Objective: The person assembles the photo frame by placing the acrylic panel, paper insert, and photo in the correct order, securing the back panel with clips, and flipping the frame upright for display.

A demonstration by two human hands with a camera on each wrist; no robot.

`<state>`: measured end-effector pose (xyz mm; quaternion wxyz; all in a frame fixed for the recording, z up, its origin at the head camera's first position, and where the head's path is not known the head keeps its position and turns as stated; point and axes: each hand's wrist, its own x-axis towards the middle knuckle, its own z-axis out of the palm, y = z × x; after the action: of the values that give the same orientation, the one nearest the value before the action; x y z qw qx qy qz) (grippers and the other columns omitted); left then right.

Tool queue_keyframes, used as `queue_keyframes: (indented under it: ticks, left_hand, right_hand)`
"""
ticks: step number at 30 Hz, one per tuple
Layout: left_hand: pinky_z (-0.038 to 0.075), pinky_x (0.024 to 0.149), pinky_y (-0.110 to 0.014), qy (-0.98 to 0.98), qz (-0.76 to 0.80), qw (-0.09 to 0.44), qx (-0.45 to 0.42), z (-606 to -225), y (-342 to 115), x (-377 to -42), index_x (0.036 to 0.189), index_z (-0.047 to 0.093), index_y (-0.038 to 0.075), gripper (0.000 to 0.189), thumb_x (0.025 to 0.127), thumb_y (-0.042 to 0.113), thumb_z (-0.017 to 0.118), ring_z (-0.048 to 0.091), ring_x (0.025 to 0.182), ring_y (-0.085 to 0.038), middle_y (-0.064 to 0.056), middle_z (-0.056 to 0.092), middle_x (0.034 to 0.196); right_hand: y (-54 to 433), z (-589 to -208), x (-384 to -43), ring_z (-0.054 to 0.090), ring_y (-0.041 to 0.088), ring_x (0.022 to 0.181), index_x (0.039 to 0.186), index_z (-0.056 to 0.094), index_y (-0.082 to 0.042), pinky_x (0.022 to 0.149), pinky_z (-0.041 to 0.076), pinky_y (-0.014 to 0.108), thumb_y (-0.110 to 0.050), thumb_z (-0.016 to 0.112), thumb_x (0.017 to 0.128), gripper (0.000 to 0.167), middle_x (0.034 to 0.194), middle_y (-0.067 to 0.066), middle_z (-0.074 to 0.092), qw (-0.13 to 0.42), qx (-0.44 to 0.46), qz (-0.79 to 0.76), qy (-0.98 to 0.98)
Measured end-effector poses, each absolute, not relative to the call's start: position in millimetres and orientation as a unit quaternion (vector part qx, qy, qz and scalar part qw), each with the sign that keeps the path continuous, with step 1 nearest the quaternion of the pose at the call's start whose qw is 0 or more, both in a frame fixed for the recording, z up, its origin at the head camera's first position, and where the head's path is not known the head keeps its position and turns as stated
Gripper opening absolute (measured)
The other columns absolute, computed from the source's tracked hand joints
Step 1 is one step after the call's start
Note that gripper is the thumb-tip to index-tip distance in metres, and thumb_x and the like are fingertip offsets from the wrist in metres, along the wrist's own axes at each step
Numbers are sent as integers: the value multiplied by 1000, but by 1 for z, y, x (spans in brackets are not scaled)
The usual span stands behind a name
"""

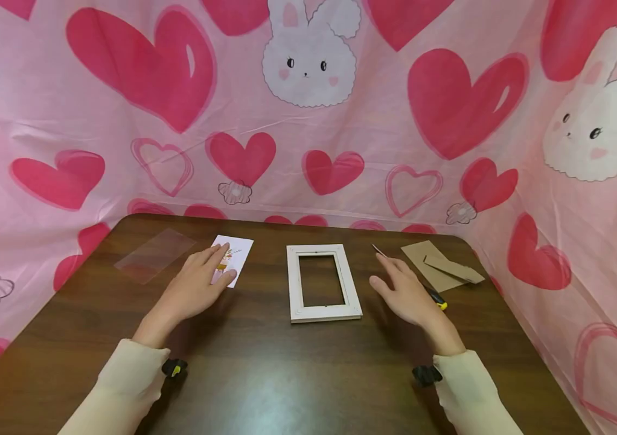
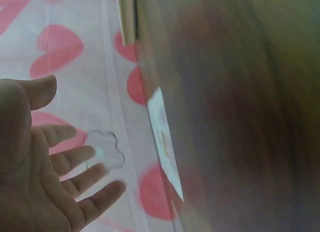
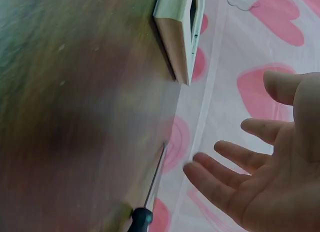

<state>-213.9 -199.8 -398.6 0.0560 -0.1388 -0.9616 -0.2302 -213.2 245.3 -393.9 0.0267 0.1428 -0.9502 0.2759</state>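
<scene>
My left hand [image 1: 198, 281] hovers over the left side of the table, fingers spread, beside and partly in front of a white printed card [image 1: 241, 257]. In the left wrist view that hand [image 2: 55, 162] is apart from the card [image 2: 164, 142] and holds nothing. Between the hands lies a white picture frame [image 1: 353, 302] with an open middle. On the right, my right hand [image 1: 406, 293] is held above a screwdriver [image 1: 437, 297] with a black and yellow handle, hiding part of it. The right wrist view shows relaxed fingers [image 3: 215, 184] clear of the screwdriver's shaft [image 3: 156, 174].
At the far left lies a clear plastic sheet [image 1: 151, 257]. A brown backing board [image 1: 419, 254] with a folded stand strip [image 1: 452, 269] lies at the far right. Pink heart-printed cloth [image 1: 308, 133] hangs behind and beside the brown table [image 1: 265, 374].
</scene>
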Motion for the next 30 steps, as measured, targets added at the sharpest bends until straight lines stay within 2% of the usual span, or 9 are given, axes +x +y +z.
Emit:
queue_keyframes:
  ticks: [3,6,8,10,14,16,22,26,30]
  left_hand:
    - [33,118,-71,-953,-267,41,-139,-397,-186,-218,164,38,6,69,107,39,60,37,148,-51,-28,44,161]
    - [41,114,-67,-941,-303,27,-147,-398,-172,-223,160,44,4,64,108,37,60,51,138,-49,-28,55,151]
    - [48,108,-63,-933,-328,18,-150,-401,-164,-226,156,49,2,61,107,36,62,60,128,-44,-26,63,140]
    - [54,97,-55,-925,-348,4,-152,-403,-156,-229,152,53,1,58,107,35,63,67,109,-35,-21,69,125]
    - [58,79,-40,-908,-393,-49,-134,-409,-140,-233,146,57,1,52,106,32,66,71,84,-20,-11,71,105]
    - [59,73,-36,-898,-417,-77,-122,-412,-132,-234,145,57,0,50,105,30,67,72,76,-18,-10,70,102]
    - [65,74,-38,-861,-482,-128,-99,-420,-114,-236,139,57,-2,45,104,25,69,76,79,-22,-15,69,102]
    - [65,71,-37,-836,-521,-152,-83,-424,-105,-236,136,57,-4,42,103,19,71,74,75,-22,-18,69,101]
    - [65,69,-36,-824,-536,-166,-75,-427,-97,-235,136,56,-6,44,101,15,73,71,70,-19,-17,69,96]
  right_hand:
    - [241,-393,-221,56,49,132,164,36,-4,107,45,70,-35,56,111,65,151,30,47,20,142,296,-944]
    - [237,-393,-230,65,44,118,161,41,-3,101,52,63,-33,57,111,61,143,30,54,16,135,309,-941]
    - [233,-393,-236,69,41,111,159,45,-2,97,56,58,-32,58,110,58,139,29,56,7,128,322,-938]
    - [230,-394,-241,72,38,103,156,48,-1,91,60,51,-30,58,110,55,137,28,57,-7,119,342,-932]
    - [221,-399,-251,74,34,86,151,50,5,77,64,41,-24,58,109,51,130,28,60,-45,105,388,-915]
    - [217,-402,-255,74,32,85,149,50,7,74,65,41,-22,58,109,50,127,28,62,-57,99,398,-910]
    - [207,-409,-261,76,29,81,149,50,7,74,65,41,-22,59,109,50,126,28,62,-74,80,396,-912]
    - [202,-412,-263,74,25,75,149,51,6,70,65,39,-22,59,108,50,122,26,61,-80,71,390,-915]
    - [197,-416,-265,72,24,76,149,51,6,67,65,37,-21,61,107,52,123,27,60,-82,58,391,-915]
